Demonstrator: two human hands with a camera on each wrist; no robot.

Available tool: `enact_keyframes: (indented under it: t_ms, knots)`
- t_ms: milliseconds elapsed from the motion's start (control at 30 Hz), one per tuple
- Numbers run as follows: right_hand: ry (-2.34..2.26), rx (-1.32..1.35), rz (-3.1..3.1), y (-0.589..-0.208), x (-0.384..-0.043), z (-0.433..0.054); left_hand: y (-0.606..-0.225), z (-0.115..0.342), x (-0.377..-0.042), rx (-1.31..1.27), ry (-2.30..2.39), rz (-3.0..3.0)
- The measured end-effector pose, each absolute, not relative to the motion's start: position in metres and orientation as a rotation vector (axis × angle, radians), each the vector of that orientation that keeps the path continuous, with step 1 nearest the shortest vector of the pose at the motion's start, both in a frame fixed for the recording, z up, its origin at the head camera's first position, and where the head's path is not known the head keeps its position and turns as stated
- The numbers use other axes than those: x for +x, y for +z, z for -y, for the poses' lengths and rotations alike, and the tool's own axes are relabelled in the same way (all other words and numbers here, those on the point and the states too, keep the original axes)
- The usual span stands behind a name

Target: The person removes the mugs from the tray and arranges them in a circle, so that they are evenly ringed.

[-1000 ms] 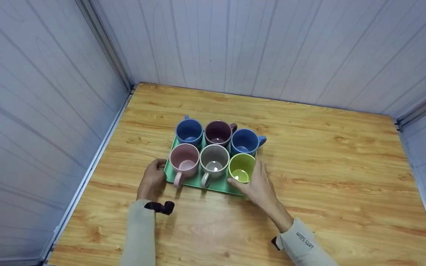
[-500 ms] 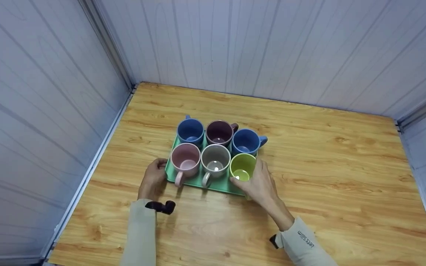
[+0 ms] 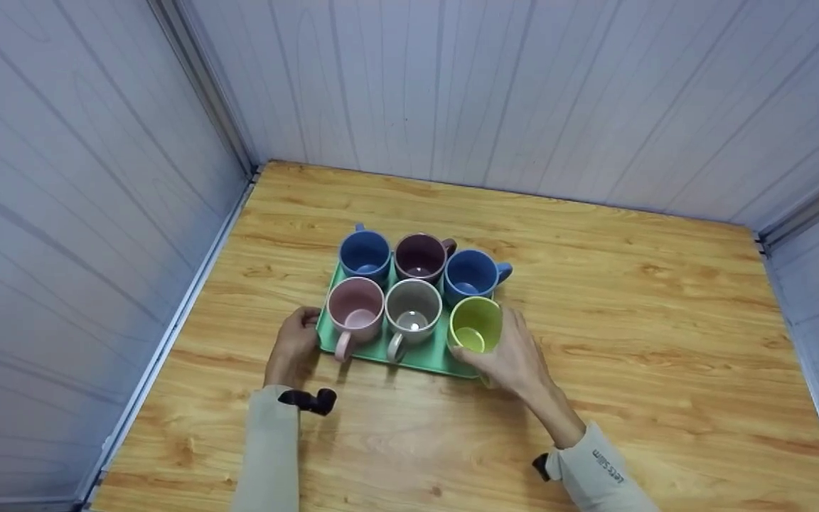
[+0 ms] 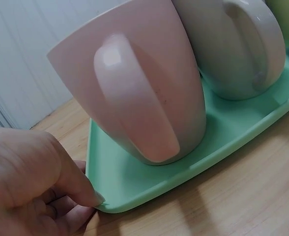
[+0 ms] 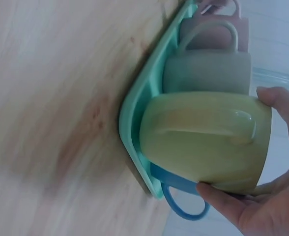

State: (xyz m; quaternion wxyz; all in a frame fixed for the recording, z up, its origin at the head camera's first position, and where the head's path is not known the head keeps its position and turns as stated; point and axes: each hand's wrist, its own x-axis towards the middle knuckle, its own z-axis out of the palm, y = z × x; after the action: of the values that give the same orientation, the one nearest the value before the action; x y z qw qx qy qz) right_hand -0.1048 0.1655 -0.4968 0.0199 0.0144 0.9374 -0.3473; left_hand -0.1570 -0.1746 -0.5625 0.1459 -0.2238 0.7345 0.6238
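Observation:
A yellow-green mug [image 3: 474, 326] is at the right front corner of a green tray [image 3: 427, 361]. My right hand [image 3: 520, 359] grips this mug near its rim, thumb and fingers on its sides. Its handle shows toward the camera in the right wrist view, with the tray behind its base. On the tray's left front corner, my left hand [image 4: 36, 184] pinches the edge, thumb on the rim and the other fingers partly hidden. Closest to that hand stands a pink mug [image 4: 134, 88]. A grey mug [image 3: 414, 313] stands between the pink and yellow-green ones.
Along the tray's back row stand a left blue mug [image 3: 365, 254], a dark purple mug [image 3: 420, 257] and a right blue mug [image 3: 471, 273]. The tray lies on a wood-grain table [image 3: 630, 320]. Pale panelled walls [image 3: 452, 92] enclose the table's back and sides.
My right hand has shifted a little right with the yellow-green mug, widening the gap between it and the grey mug. My left hand keeps its place at the tray corner.

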Motion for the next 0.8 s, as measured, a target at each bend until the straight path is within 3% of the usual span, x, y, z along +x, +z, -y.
enact_keyframes:
  t_ms: [533,800]
  knots:
    - [-1.123,-0.433,-2.809,-0.473,-0.123,-0.233,-0.563,0.175,-0.157,-0.610,1.770,-2.181]
    - [-1.136,-0.483,-2.760,-0.474,-0.141,-0.281,-0.563,0.174,-0.156,-0.631,1.810,-2.118]
